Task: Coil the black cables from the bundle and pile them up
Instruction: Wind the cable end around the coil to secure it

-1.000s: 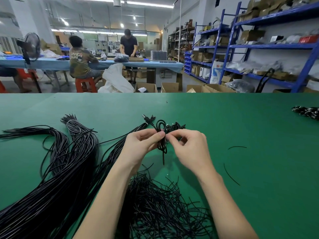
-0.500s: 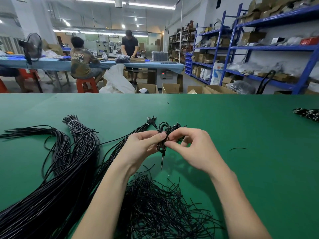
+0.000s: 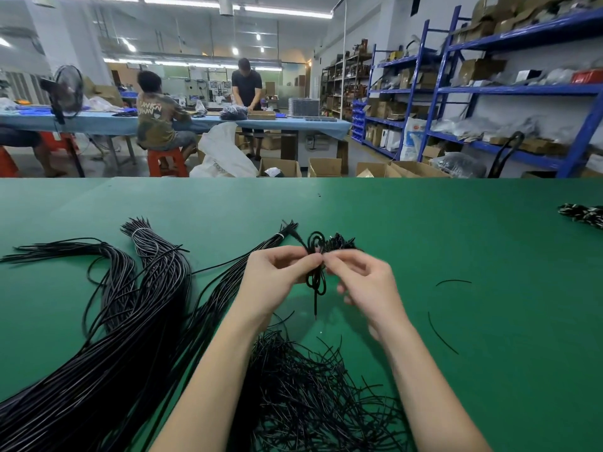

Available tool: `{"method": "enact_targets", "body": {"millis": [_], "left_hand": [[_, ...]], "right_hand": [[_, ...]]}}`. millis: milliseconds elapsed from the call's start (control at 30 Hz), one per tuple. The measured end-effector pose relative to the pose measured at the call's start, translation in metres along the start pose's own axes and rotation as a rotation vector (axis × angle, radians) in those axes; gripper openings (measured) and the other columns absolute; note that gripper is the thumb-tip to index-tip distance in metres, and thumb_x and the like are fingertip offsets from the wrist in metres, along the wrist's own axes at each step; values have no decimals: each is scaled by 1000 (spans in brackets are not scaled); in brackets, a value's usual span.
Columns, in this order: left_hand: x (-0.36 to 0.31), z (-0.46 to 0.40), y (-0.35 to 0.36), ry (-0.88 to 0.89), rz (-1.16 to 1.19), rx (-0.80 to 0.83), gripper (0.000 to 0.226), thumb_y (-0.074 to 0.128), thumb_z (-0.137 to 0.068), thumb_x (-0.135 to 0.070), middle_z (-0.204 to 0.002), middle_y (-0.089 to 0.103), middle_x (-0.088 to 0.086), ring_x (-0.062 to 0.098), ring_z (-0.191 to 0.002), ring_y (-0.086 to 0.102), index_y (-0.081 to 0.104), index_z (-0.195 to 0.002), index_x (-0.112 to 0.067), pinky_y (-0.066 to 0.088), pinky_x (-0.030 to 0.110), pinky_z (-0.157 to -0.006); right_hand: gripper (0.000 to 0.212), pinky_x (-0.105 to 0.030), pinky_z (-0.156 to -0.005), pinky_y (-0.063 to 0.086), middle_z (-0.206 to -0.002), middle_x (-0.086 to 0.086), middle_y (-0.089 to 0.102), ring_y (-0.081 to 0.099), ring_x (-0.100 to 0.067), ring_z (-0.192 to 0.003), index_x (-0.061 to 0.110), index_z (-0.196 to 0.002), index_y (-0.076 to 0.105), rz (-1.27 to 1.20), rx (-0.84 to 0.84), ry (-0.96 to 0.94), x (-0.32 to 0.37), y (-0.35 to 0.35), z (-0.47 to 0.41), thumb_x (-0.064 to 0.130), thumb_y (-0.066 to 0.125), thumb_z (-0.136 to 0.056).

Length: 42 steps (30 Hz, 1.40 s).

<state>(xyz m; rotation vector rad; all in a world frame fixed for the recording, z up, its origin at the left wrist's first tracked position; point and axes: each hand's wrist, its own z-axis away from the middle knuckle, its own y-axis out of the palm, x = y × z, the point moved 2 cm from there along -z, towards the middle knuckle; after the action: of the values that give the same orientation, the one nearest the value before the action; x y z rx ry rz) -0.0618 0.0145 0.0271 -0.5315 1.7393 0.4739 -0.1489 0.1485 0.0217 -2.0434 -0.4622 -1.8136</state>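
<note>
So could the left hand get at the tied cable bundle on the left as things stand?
Probably yes, once freed. The left hand now pinches the coiled cable together with the right hand. The tied bundle lies on the open green table to its left, and nothing stands between them.

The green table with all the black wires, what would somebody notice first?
Probably the two bare hands, left hand and right hand, pinching a small coiled black cable above the middle of the green table. Next, the long bundle of black cables sprawling on the left, and a tangle of short black wire pieces nearest the person.
</note>
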Motion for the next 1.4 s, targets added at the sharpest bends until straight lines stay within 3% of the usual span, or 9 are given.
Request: {"method": "enact_targets", "body": {"millis": [133, 367, 533, 767, 833, 967, 1067, 1200, 1400], "left_hand": [[2, -1, -2, -194, 232, -19, 8, 82, -78, -17, -82, 74, 3, 10, -74, 64, 80, -83, -11, 54, 20, -73], [2, -2, 1, -259, 368, 44, 28, 84, -69, -22, -92, 71, 11, 16, -80, 59, 80, -92, -7, 54, 20, -74], [0, 1, -11, -17, 113, 56, 25, 83, -67, -34, -86, 76, 5, 10, -77, 65, 81, -83, -15, 55, 21, -75], [-7, 3, -2, 149, 103, 113, 29, 83, -74, -31, -97, 78, 6, 12, -89, 73, 81, -99, -17, 54, 18, -79], [-7, 1, -2, 100, 178, 153, 31, 84, -73, -30, -102, 77, 10, 17, -95, 73, 80, -102, -17, 55, 22, -83], [-3, 0, -4, -80, 344, 138, 41, 84, -66, -21, -99, 77, 13, 16, -87, 74, 76, -104, -8, 56, 21, -80], [-1, 1, 2, -131, 349, 167, 31, 83, -68, -20, -87, 75, 9, 15, -74, 68, 76, -95, -7, 56, 22, -76], [1, 3, 9, -167, 370, 155, 27, 82, -69, -17, -85, 74, 10, 14, -68, 66, 75, -92, -5, 57, 23, -71], [7, 4, 10, -148, 251, 132, 33, 80, -76, -19, -99, 77, 13, 23, -84, 73, 75, -106, -6, 61, 37, -79]], "right_hand": [[4, -11, -59, 45, -76, 22, 73, 55, -10, -55, 32, -82, 81, 366, -130, -518, 11, -3, 1, 36, 82, -83], [6, -30, -69, 55, -84, 13, 75, 65, -7, -70, 24, -91, 83, 588, -163, -734, 12, -1, 5, 25, 77, -90], [13, -17, -50, 39, -52, 4, 62, 46, -7, -47, 19, -72, 81, 272, -12, -233, 16, 4, 1, 22, 80, -85], [7, -9, -32, 25, -58, 5, 49, 35, -1, -37, 7, -71, 76, -760, 402, 566, 8, 5, 9, 13, 79, -69], [11, -8, -32, 26, -59, 7, 51, 37, -1, -37, 10, -72, 77, -775, 482, 555, 7, 7, 12, 19, 82, -67], [21, -10, -36, 35, -64, 7, 61, 47, -2, -43, 20, -64, 80, -287, 400, 391, 6, -2, 5, 40, 85, -58], [23, -9, -36, 38, -65, 7, 64, 50, -3, -46, 23, -70, 82, -352, 381, 404, 0, -7, 3, 37, 89, -53], [56, -10, -37, 40, -72, 7, 65, 51, -4, -51, 13, -102, 76, -384, 392, 401, -5, -8, 2, 34, 90, -52], [54, -23, -69, 50, -109, 6, 77, 66, -9, -81, 24, -116, 75, -334, 256, 153, -2, -20, -3, 46, 80, -67]]}}
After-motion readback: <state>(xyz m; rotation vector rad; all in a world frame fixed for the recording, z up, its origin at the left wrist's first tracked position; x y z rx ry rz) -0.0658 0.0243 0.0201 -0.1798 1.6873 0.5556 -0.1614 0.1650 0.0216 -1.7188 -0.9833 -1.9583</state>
